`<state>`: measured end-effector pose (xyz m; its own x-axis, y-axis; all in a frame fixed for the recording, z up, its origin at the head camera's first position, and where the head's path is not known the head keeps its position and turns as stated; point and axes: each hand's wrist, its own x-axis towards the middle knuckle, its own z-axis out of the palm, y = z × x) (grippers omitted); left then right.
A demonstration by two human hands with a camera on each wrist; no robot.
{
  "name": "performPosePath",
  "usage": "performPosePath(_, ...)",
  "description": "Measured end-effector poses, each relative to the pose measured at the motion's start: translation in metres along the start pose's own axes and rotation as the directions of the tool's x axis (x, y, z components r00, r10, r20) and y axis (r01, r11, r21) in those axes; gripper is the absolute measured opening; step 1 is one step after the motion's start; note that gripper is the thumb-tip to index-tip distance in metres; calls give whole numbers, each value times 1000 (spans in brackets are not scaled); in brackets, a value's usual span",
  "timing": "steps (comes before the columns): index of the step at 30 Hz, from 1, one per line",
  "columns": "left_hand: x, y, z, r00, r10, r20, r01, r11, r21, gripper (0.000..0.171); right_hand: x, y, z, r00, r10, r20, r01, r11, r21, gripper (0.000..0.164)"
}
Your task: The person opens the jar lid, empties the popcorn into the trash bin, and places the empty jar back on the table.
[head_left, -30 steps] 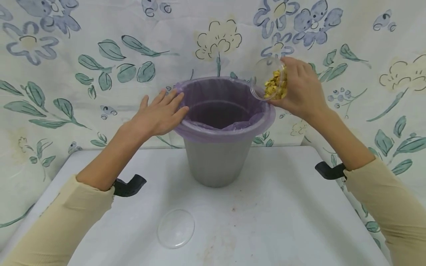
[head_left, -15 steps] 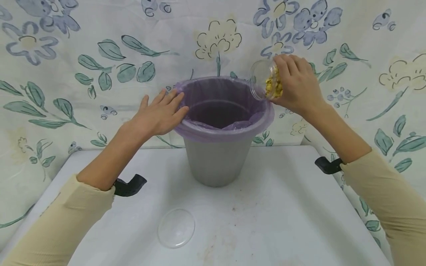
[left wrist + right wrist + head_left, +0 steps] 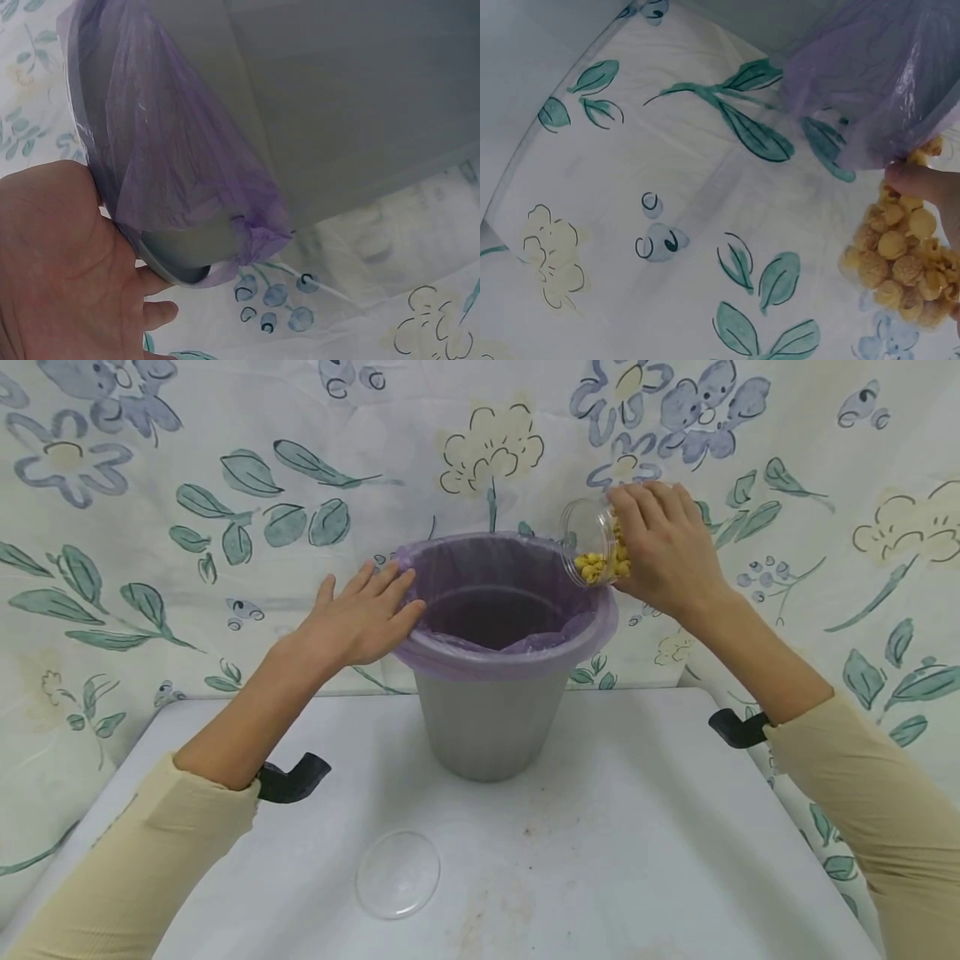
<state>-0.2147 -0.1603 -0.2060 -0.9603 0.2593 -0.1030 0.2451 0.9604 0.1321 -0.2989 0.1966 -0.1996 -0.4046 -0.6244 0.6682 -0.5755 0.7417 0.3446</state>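
A: Where is the clear jar [image 3: 587,531]?

B: At the bin's right rim, tipped on its side, with its mouth turned toward the bin's opening. I can't tell whether glass and rim touch.

A: And the yellow popcorn [image 3: 592,568]?

B: Inside the jar, lying along its lower side, near the mouth. I see none in the dark part of the bin [image 3: 491,727], though its bottom is hidden.

A: Why that grip?

B: The right hand [image 3: 667,547] curls round the jar from the end away from the bin; I'd guess that leaves the mouth unblocked. The thumb [image 3: 919,180] shows under it in the right wrist view.

A: And the other one?

B: The left hand [image 3: 360,618] lies with fingers straight and spread on the bin's left rim, gripping nothing I can see. Probably it steadies the bin and the purple liner [image 3: 495,667], which folds loosely over the outside.

A: Anything in the way?

B: Mainly the right rim, close by the jar's mouth; a stray piece could catch there. The floral cloth [image 3: 412,410] hangs behind the bin.

A: What else?

B: A clear round lid [image 3: 398,875] lies flat on the white desk [image 3: 660,827], nearer the person than the bin; small brownish marks [image 3: 480,918] dot the surface beside it.
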Motion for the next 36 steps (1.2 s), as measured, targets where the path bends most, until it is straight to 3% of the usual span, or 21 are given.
performPosePath(10, 1, 0, 1, 1000, 0, -1, 0, 1000, 3, 68, 3, -3, 2, 998, -70, -11, 69, 995, -79, 97)
performPosePath(28, 1, 1, 1, 1000, 0, -12, -1, 1000, -6, 68, 2, -3, 3, 1000, -27, -6, 27, 997, -68, 88)
performPosePath(36, 0, 0, 1, 1000, -2, -13, 2, 1000, -5, 67, 3, -3, 3, 998, -52, -25, 49, 994, -93, 84)
